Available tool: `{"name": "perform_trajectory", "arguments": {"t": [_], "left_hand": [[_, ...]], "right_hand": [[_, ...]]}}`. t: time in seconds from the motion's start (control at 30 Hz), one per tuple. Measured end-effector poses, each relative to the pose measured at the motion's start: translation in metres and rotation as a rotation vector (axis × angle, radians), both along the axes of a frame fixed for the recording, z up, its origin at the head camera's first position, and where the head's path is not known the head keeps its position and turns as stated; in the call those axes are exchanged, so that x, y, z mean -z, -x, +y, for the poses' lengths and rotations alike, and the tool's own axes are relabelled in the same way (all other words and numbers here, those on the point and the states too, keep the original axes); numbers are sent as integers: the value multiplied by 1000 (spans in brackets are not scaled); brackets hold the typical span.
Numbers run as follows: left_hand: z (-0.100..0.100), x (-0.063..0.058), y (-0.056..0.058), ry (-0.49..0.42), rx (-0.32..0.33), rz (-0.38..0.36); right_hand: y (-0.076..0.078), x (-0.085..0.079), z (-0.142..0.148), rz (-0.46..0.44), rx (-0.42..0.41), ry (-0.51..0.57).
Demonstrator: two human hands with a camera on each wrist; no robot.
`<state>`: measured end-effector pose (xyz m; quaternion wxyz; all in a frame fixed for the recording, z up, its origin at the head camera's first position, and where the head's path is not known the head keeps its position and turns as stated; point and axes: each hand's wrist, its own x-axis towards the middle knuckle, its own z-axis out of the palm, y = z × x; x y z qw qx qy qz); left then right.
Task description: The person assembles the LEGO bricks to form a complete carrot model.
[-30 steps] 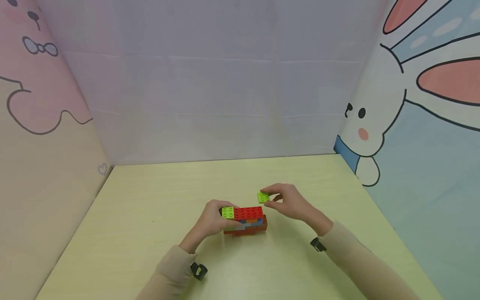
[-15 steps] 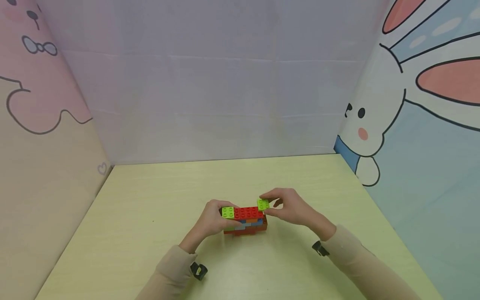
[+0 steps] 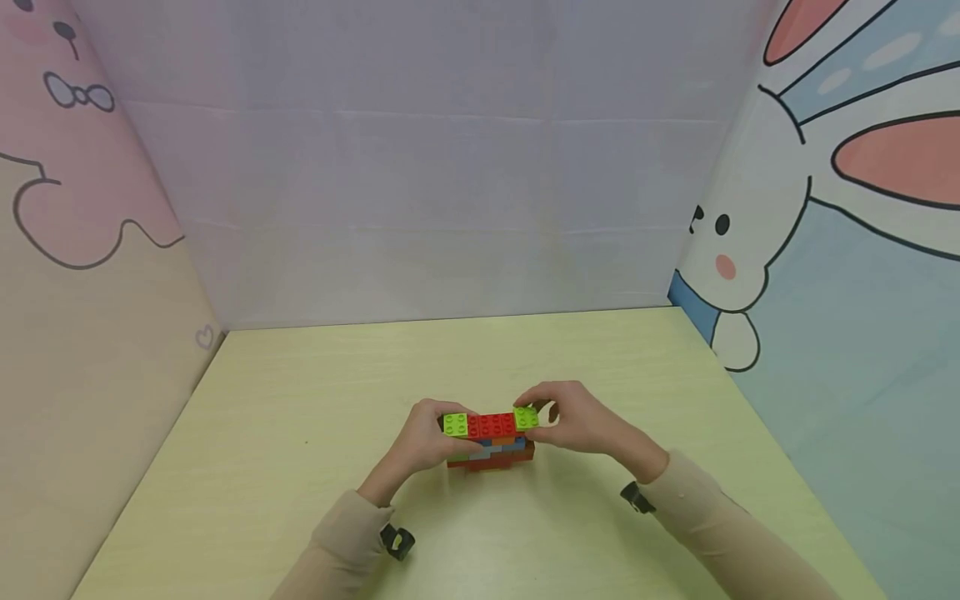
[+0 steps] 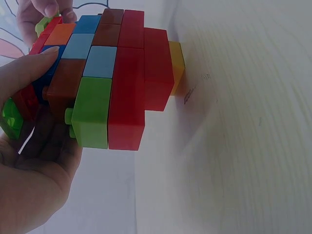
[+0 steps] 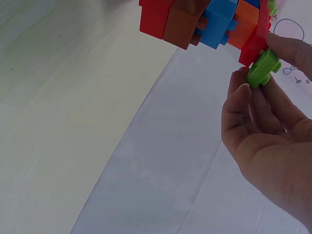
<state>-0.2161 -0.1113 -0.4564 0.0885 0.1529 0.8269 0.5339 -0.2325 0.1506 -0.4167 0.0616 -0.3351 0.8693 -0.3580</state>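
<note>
A layered stack of toy building bricks (image 4: 127,87) stands on the table, with yellow and red at the bottom, mixed green, brown, blue and orange layers above, and red on top. My left hand (image 3: 422,437) grips its left end, thumb on the near side and fingers behind. One lime-green brick (image 3: 455,425) sits at the left of the top. Between thumb and fingers my right hand (image 3: 581,417) pinches another lime-green brick (image 5: 263,67) at the right end of the top red layer. In the right wrist view this brick lies right at the red one, tilted and overhanging the end.
The pale yellow table (image 3: 300,483) spreads around the stack. A whitish backdrop (image 3: 450,183) rises along its far edge, with cartoon-printed panels at left and right. Dark straps (image 3: 397,542) show at both wrists.
My right hand has brought its lime-green brick down and toward me, from behind and above the stack onto its right end. My left hand and the stack have stayed put.
</note>
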Motion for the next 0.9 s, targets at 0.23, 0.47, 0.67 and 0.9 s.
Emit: {"name": "perform_trajectory", "arguments": {"t": [0.23, 0.47, 0.67, 0.9], "left_hand": [[1, 3, 2, 9, -9, -6], [1, 3, 1, 9, -12, 3], [0, 2, 2, 7, -4, 12], [-1, 5, 4, 34, -7, 27]], "right_hand": [[3, 0, -2, -16, 4, -24], [2, -7, -6, -50, 26, -56], [-2, -12, -11, -49, 59, -91], [-1, -12, -12, -66, 55, -87]]}}
